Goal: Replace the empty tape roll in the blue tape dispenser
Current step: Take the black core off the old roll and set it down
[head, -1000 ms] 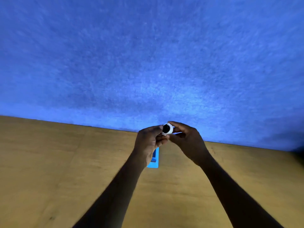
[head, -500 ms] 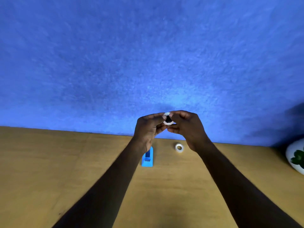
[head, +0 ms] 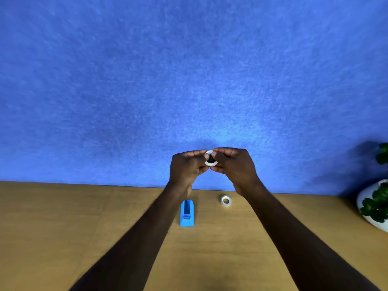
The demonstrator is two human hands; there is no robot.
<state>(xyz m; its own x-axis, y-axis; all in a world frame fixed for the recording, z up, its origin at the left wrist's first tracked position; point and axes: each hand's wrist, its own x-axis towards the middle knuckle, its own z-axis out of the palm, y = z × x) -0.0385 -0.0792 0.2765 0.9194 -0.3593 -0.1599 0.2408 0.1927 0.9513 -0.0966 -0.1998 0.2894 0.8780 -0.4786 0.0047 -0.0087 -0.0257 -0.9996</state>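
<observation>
Currently, one small white tape ring with a dark hub [head: 210, 160] is pinched between the fingers of the left hand [head: 186, 166] and right hand [head: 235, 165], raised above the one blue plastic tape dispenser [head: 186, 213] on the wooden table [head: 63, 227]. A second white tape roll [head: 226, 201] lies near the dispenser's right; one white potted plant [head: 375, 204] is seen at the right edge.

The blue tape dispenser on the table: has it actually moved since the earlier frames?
Cannot tell. The blue tape dispenser sits lower in frame, but so does the table's back edge, and the head camera tilted. Neither hand touches it; both hold a white ring above.
</observation>
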